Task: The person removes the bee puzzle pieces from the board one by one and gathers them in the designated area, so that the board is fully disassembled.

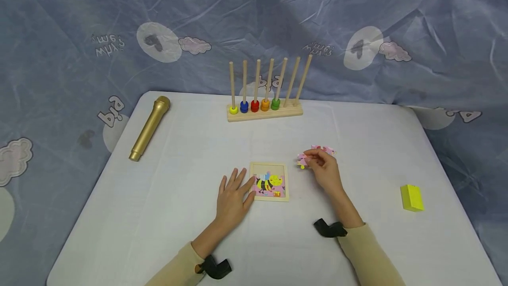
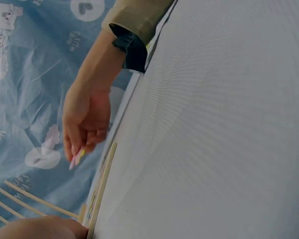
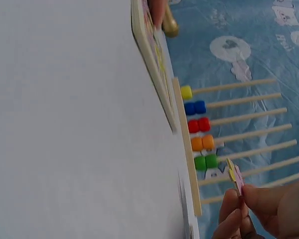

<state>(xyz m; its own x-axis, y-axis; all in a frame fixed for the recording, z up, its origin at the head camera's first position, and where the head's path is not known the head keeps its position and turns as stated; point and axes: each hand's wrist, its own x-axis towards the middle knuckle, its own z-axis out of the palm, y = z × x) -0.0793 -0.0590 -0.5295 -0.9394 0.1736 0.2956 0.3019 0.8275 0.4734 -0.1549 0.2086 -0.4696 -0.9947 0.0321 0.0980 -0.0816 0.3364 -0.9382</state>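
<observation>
A square wooden puzzle tray (image 1: 267, 164) lies on the table, its lower part filled with pieces that show a yellow and black bee. My left hand (image 1: 232, 200) rests beside it with fingers spread, the fingertips on the tray's left edge. To the right, my right hand (image 1: 324, 173) pinches a pink puzzle piece (image 1: 302, 160) with a bit of yellow. In the right wrist view that puzzle piece (image 3: 236, 175) stands on edge between thumb and fingers, above the table. More pink puzzle pieces (image 1: 327, 149) lie just behind the right hand, partly hidden by it.
A wooden peg stand (image 1: 263, 114) with coloured beads stands at the back of the table. At the far left lies a gold microphone-shaped cylinder (image 1: 148, 130). A yellow block (image 1: 412, 197) sits near the right edge. Patterned blue-grey cloth (image 1: 254, 16) hangs behind.
</observation>
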